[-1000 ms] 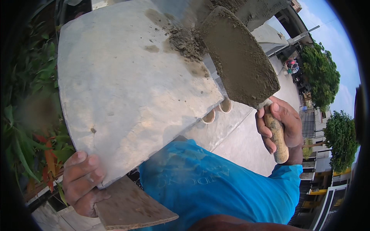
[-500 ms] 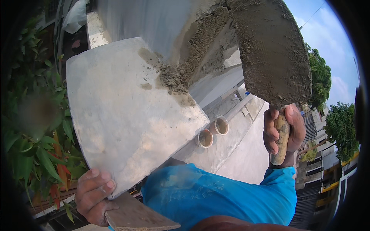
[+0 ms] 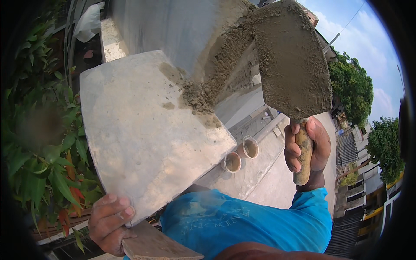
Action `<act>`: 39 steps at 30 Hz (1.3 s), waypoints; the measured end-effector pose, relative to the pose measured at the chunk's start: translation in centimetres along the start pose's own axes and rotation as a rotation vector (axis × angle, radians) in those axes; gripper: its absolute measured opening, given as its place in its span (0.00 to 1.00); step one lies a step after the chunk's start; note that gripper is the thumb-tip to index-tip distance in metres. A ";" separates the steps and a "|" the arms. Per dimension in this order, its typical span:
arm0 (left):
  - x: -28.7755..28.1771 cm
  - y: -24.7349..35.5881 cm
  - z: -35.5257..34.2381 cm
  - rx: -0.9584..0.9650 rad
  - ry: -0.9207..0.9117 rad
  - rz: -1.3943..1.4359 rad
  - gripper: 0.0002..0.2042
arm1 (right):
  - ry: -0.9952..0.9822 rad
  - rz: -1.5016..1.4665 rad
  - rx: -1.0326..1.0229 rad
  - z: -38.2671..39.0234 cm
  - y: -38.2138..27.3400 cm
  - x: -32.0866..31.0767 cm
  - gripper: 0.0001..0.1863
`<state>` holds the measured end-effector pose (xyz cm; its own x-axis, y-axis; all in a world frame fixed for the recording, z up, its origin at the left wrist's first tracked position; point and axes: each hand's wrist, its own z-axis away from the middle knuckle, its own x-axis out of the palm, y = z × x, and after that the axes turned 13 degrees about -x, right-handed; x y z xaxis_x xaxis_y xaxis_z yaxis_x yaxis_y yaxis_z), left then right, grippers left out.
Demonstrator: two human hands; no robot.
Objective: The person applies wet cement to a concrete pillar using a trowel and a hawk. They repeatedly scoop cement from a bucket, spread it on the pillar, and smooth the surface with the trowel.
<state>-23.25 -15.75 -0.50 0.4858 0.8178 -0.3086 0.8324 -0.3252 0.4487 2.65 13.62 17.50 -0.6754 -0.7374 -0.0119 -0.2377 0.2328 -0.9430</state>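
My left hand (image 3: 110, 223) is closed on the lower corner of a pale, flat board (image 3: 147, 121), with a brown board piece (image 3: 154, 245) under my fingers. Grey mortar (image 3: 199, 97) is smeared along the pale board's upper right part and continues up a grey surface (image 3: 160, 26) behind it. My right hand (image 3: 307, 151) grips the wooden handle of a trowel (image 3: 292, 65), whose broad blade is raised and coated in wet mortar. The blade is at the top right, overlapping the mortar-covered edge; I cannot tell whether it touches it.
Two cups (image 3: 250, 147) sit on a pale ledge right of the board. Leafy plants (image 3: 52, 169) crowd the left side, with a white plastic bag (image 3: 89, 24) above them. Trees (image 3: 349, 89), a fence and buildings lie beyond the paved ground on the right.
The pale board sits lower in view, exposing more of the grey surface behind. The trowel rose and shifted right, then slightly back left, its blade now more upright. Both grips stay the same.
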 end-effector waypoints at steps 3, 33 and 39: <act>-0.4 0.6 -0.4 -0.057 -0.065 -0.024 0.40 | 0.081 -0.043 -0.130 0.4 0.5 0.6 0.20; 1.4 0.8 0.3 -0.121 0.154 -0.005 0.39 | -0.090 -0.037 0.032 -0.8 2.6 1.4 0.22; 1.6 -0.1 0.2 -0.077 0.137 0.024 0.41 | -0.027 -0.033 0.009 -0.2 2.9 1.2 0.23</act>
<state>-22.53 -14.50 -1.22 0.4603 0.8689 -0.1819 0.7953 -0.3126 0.5194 0.98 13.52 14.78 -0.6483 -0.7613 0.0106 -0.2532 0.2024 -0.9460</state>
